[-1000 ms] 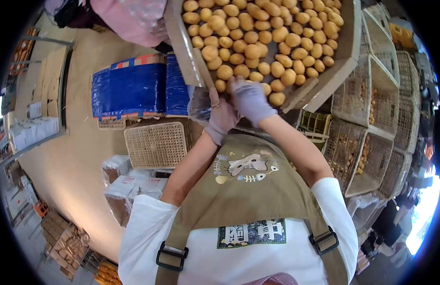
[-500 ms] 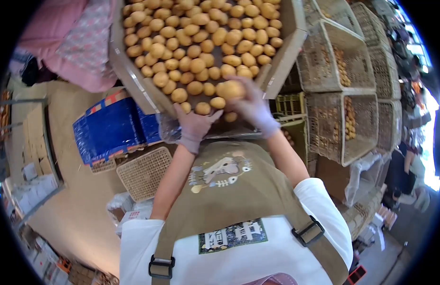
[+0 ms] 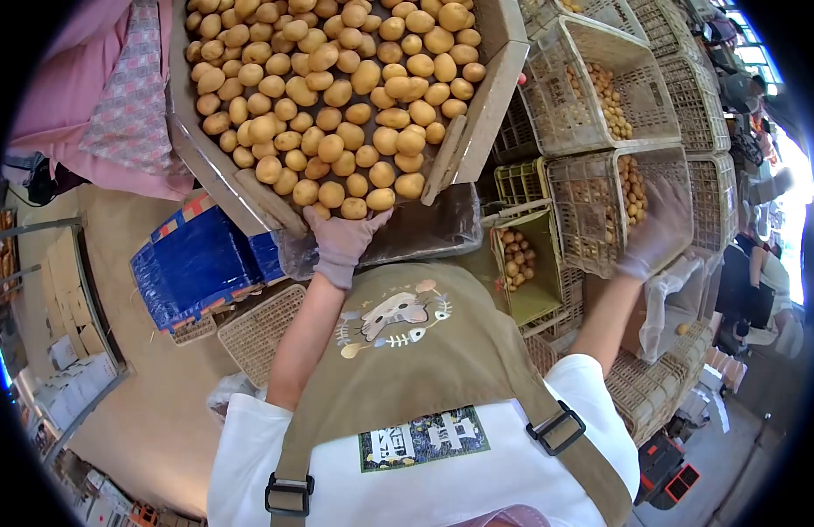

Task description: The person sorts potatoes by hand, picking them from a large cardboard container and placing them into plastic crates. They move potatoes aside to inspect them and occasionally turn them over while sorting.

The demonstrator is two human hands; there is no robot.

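Observation:
Many round yellow-brown potatoes (image 3: 323, 105) lie on a wooden-sided sorting tray (image 3: 213, 167). My left hand (image 3: 343, 246), gloved, is at the tray's front opening with fingers spread, its fingertips touching the nearest potatoes. To the right, my right hand (image 3: 660, 230), also gloved, is over the front of a white plastic crate (image 3: 591, 250) that has potatoes along its inside. Motion smears its fingers, and I cannot make out whether anything is in them. A clear plastic-lined trough (image 3: 424, 230) hangs below the tray's opening.
More white crates (image 3: 560, 97) are stacked at the right. A yellow-green crate (image 3: 534, 294) with small potatoes stands near my right forearm. A blue box (image 3: 196, 268) and an upturned woven crate (image 3: 262, 334) are at the left. Someone in pink (image 3: 68, 114) is at upper left.
My right hand has left the tray opening and moved right to the white crate. My left hand remains at the opening. The view has shifted, and more of the yellow-green crate shows.

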